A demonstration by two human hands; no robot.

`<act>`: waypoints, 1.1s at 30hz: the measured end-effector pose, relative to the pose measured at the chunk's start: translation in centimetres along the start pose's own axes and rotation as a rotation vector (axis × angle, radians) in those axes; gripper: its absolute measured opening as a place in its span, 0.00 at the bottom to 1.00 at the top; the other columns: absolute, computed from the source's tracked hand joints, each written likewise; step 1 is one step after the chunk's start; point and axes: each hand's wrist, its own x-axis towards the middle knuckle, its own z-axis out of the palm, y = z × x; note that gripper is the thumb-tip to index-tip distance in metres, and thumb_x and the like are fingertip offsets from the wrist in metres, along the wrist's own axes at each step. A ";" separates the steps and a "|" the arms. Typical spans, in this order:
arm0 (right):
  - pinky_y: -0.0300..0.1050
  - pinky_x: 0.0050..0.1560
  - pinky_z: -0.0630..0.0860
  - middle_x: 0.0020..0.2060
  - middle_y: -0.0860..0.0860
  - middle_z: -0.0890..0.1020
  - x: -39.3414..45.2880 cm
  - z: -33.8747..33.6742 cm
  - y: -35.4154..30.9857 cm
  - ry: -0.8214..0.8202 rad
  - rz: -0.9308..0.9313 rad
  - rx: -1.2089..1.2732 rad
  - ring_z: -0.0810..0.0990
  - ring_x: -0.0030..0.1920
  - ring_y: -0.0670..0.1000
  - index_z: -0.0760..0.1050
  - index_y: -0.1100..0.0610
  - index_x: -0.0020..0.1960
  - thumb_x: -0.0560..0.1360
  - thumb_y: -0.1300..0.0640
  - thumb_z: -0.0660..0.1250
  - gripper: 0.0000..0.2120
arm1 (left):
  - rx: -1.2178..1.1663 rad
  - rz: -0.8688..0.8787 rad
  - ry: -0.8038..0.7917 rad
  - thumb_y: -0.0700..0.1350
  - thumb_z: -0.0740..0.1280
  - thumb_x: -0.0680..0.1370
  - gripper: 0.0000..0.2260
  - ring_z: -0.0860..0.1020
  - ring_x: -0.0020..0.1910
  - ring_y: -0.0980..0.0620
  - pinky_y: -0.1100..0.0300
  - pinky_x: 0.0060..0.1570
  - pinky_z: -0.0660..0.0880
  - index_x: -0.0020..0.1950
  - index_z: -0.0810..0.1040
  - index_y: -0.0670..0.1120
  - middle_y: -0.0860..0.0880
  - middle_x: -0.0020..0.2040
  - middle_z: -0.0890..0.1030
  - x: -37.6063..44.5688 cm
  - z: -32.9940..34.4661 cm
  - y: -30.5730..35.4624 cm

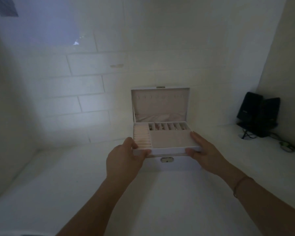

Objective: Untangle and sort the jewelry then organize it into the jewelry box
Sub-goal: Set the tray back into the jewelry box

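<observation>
White jewelry box (175, 163) is being shown on a white tabletop (75, 193), lid raised. Its top tray (169, 139) is being gripped at the near left corner by the left hand (126, 159) and at the right end by the right hand (204, 154), fingers curled around the rim.

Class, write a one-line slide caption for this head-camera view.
Both hands, left and right, grip the tray at its front corners above the open jewelry box.
</observation>
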 end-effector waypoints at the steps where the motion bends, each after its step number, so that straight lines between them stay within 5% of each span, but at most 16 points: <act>1: 0.36 0.68 0.57 0.75 0.48 0.60 0.0 0.1 0.1 0.002 0.002 0.000 0.60 0.74 0.49 0.59 0.55 0.75 0.75 0.52 0.67 0.32 | -0.003 0.007 0.000 0.66 0.67 0.72 0.17 0.79 0.41 0.50 0.53 0.42 0.80 0.47 0.71 0.54 0.52 0.48 0.83 0.0 0.0 0.0; 11: 0.33 0.67 0.55 0.74 0.49 0.61 -0.4 0.5 0.2 0.108 -0.052 0.051 0.59 0.74 0.49 0.60 0.56 0.75 0.75 0.57 0.68 0.32 | -0.134 0.042 0.047 0.61 0.71 0.72 0.17 0.80 0.44 0.50 0.52 0.46 0.80 0.47 0.72 0.50 0.50 0.50 0.83 0.4 -0.2 0.4; 16: 0.40 0.69 0.60 0.74 0.50 0.62 -0.4 1.0 0.4 0.170 -0.054 0.083 0.62 0.73 0.51 0.60 0.56 0.74 0.75 0.58 0.69 0.31 | -0.209 0.042 0.039 0.59 0.73 0.71 0.17 0.80 0.43 0.49 0.51 0.44 0.80 0.46 0.71 0.50 0.49 0.48 0.82 1.5 0.4 0.2; 21: 0.40 0.67 0.63 0.72 0.52 0.66 0.2 1.2 0.6 0.175 -0.017 0.096 0.66 0.71 0.54 0.61 0.58 0.74 0.75 0.57 0.68 0.31 | -0.159 0.037 -0.024 0.62 0.70 0.72 0.17 0.78 0.42 0.50 0.55 0.41 0.77 0.44 0.71 0.50 0.50 0.44 0.81 2.0 1.3 -0.6; 26: 0.41 0.69 0.62 0.72 0.51 0.66 0.4 0.5 1.3 0.145 -0.040 0.067 0.65 0.71 0.51 0.62 0.58 0.74 0.75 0.57 0.68 0.30 | -0.016 0.139 0.088 0.66 0.67 0.72 0.19 0.76 0.38 0.51 0.56 0.40 0.75 0.42 0.70 0.52 0.51 0.39 0.79 1.2 1.9 -0.8; 33: 0.39 0.70 0.60 0.73 0.51 0.65 0.3 1.6 1.0 0.151 -0.069 0.043 0.64 0.73 0.52 0.63 0.58 0.73 0.75 0.58 0.69 0.29 | -0.021 0.115 0.034 0.63 0.66 0.75 0.16 0.75 0.40 0.53 0.61 0.36 0.69 0.46 0.68 0.53 0.53 0.42 0.77 0.6 1.7 -1.6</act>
